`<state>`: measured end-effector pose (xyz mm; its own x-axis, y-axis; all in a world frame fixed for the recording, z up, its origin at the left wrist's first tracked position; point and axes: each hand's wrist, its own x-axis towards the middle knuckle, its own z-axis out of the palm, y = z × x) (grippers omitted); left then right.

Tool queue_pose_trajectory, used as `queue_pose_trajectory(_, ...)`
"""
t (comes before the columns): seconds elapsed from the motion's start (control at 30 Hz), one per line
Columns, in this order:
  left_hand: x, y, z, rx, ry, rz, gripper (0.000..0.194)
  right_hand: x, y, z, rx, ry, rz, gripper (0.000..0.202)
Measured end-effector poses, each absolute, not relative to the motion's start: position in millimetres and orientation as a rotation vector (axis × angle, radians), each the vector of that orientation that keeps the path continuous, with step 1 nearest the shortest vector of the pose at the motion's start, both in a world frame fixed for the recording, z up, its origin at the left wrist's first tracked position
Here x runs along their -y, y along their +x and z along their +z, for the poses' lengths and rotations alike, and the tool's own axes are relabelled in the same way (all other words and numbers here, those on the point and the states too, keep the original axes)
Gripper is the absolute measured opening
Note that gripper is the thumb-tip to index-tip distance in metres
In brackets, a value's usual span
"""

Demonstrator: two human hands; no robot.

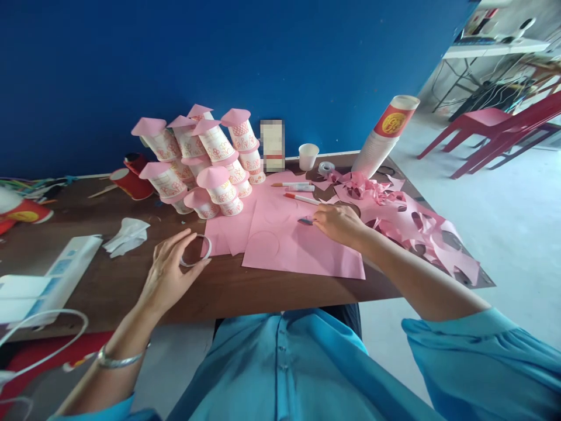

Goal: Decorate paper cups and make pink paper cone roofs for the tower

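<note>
My left hand (169,263) holds a thin white ring (209,248) between thumb and fingers, just above the table's front part. My right hand (339,223) is closed over the pink paper sheet (315,257), its fingertips at a small dark bluish thing (305,221) whose kind I cannot make out. A round outline (264,245) shows on the sheet's left part. Beyond my right hand lie a red-and-white pen (301,199), an orange-brown pen (289,185) and a whitish marker (300,188).
Stacked decorated paper cups with pink cone roofs (214,178) stand back left. A tall cup stack (381,140) leans back right, near cut pink scraps (421,228). A white paper cup (308,156) and a tape roll (325,169) stand by the blue wall. A power strip (65,275) lies left.
</note>
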<state>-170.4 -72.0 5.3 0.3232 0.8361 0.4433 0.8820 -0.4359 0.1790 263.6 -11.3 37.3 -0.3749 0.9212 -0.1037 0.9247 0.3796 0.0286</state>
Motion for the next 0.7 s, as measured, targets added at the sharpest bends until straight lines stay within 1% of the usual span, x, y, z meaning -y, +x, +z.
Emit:
queue_pose_trajectory(0.13, 83.7, -130.4, 20.3, 1.439, -2.615, -0.74, 0.04, 8.9, 258.4, 38.6, -2.502, 1.691, -0.049, 0.033)
queue_pose_trajectory(0.23, 86.1, -97.9, 19.7, 1.286, -2.837, -0.629, 0.035, 7.0, 266.2, 42.7, -2.467, 1.735, -0.015, 0.033)
queue_pose_trajectory(0.33, 81.2, -74.8, 12.0, 1.295, -2.881, -0.51, 0.037, 8.7, 280.3, 44.3, -2.415, 1.776, 0.006, 0.032)
queue_pose_trajectory(0.4, 76.4, -66.0, 6.9, 1.259, -2.889, -0.448, 0.036, 10.5, 290.1, 42.3, -2.387, 1.784, -0.004, 0.031)
queue_pose_trajectory(0.53, 71.2, -58.9, 1.8, 1.177, -2.881, -0.396, 0.026, 11.1, 302.8, 37.2, -2.371, 1.795, -0.047, 0.031)
queue_pose_trajectory(0.7, 75.0, -58.6, -0.2, 1.146, -2.841, -0.395, 0.026, 9.1, 303.3, 39.8, -2.391, 1.795, -0.122, 0.027)
